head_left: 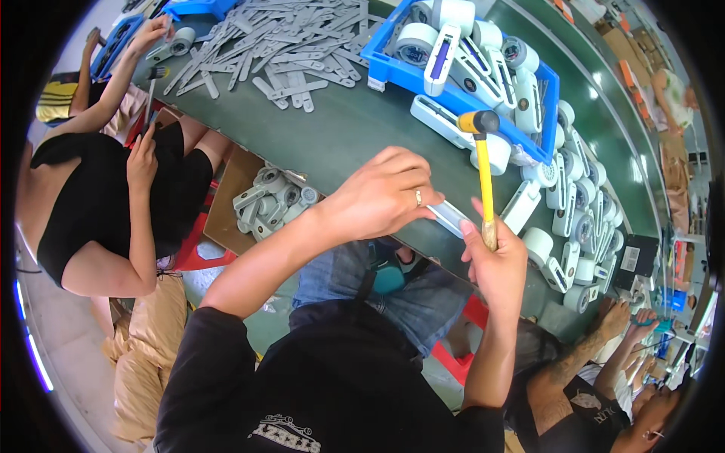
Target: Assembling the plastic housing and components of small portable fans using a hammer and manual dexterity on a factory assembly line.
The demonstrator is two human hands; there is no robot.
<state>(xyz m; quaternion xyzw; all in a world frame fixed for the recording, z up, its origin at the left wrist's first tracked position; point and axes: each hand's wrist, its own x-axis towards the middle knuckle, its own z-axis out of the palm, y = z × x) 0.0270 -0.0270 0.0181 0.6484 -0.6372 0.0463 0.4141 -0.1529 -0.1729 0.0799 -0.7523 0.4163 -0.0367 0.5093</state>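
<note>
So the person's left hand has a pale strip-like piece pinched by its near end, fingers curled over it, ring showing. Right hand is wrapped around the lower grip of a hammer, yellow handle pointing up, yellow-and-black head at the top, and that thumb is also against the other end of the strip. So the strip is basically bridging the two hands, above the near edge of the dark green table.

Just past the hammer head there's a blue crate piled with white round-ended units, one showing a purple insert. More white units are bunched on the table to the right, near a black box with a pale label. Up top, left of the crate, a big messy heap of flat grey strips.

Below the table's left edge, a cardboard box holds more round-ended units. Further left, a co-worker in black is gripping some slim tool.
</note>
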